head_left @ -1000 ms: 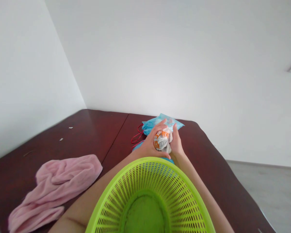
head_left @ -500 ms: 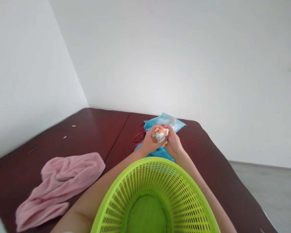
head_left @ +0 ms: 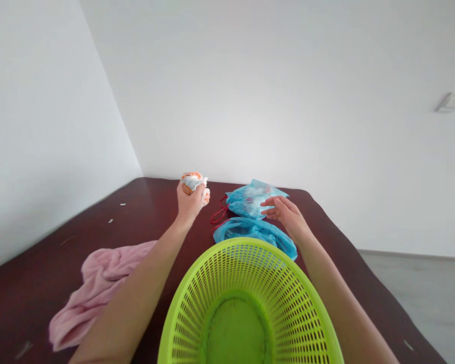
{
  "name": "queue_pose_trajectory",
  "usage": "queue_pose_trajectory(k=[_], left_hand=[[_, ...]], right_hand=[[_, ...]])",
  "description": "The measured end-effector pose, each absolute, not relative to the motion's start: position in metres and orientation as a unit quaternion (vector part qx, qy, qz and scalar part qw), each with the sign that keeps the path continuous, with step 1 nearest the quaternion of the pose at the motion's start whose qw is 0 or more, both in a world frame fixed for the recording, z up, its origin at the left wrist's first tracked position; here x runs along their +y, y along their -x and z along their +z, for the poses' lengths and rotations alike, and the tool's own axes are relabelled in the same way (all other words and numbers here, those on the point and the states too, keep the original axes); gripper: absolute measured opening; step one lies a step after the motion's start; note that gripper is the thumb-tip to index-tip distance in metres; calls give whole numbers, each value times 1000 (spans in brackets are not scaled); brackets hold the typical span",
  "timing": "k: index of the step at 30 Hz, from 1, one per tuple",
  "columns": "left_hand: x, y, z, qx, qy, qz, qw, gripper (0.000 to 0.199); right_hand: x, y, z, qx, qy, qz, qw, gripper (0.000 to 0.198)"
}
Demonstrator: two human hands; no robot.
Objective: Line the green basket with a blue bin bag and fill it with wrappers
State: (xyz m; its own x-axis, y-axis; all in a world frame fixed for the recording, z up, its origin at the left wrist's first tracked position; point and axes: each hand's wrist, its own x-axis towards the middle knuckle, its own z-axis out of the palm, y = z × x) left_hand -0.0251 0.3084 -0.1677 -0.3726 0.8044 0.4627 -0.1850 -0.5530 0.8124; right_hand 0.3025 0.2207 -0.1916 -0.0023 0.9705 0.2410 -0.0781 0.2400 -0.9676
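Note:
A crumpled white and orange plastic bag (head_left: pixel 192 183) is bunched in my left hand (head_left: pixel 188 202), which is closed around it above the far part of the table. My right hand (head_left: pixel 287 215) hovers with fingers apart and nothing in them, beside two blue plastic bags. The farther blue bag (head_left: pixel 246 200) has red drawstrings and whitish, reddish contents showing through. The nearer blue bag (head_left: pixel 256 228) lies loosely spread, partly behind the basket's rim. Between my forearms stands a green plastic basket (head_left: pixel 235 328) with slotted walls and a bare bottom.
A pink towel (head_left: pixel 102 278) lies rumpled at the left, partly covered by my left forearm. Small white scraps (head_left: pixel 110 221) dot the dark red table (head_left: pixel 151 202). White walls rise behind it and to the left; grey floor (head_left: pixel 405 283) shows at the right.
Both hands were together on the white and orange bag. The left has carried it away to the left, while the right has let go and opened. More of the blue bags shows.

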Motion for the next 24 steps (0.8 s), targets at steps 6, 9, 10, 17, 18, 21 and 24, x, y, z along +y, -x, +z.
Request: queue_pose_trajectory(k=[6,9,10,17,18,21,24], left_hand=[[286,115,-222,542,-712,447,19,45],[284,137,-252,584,-773,247,-35,67],[284,139,-258,597,-777,194,-41,78],[272,102,-240,559,-796,210,-100,98],[271,93,-232,527,-814,224,-99,95],[277,65,-211,425,-869,252,4,79],[290,33,-194,328,-889,280,152,69]], right_hand=[[170,-362,-288,-560,653,174,479,48],[152,-381,-316,-547,701,171,425,31],[150,-383,-320,-552,700,181,416,23],[165,-375,-290,-552,643,181,499,19],[170,-375,-281,-550,630,182,517,22],[185,-369,-248,-557,588,188,555,28],[199,-354,-209,-579,542,204,574,33]])
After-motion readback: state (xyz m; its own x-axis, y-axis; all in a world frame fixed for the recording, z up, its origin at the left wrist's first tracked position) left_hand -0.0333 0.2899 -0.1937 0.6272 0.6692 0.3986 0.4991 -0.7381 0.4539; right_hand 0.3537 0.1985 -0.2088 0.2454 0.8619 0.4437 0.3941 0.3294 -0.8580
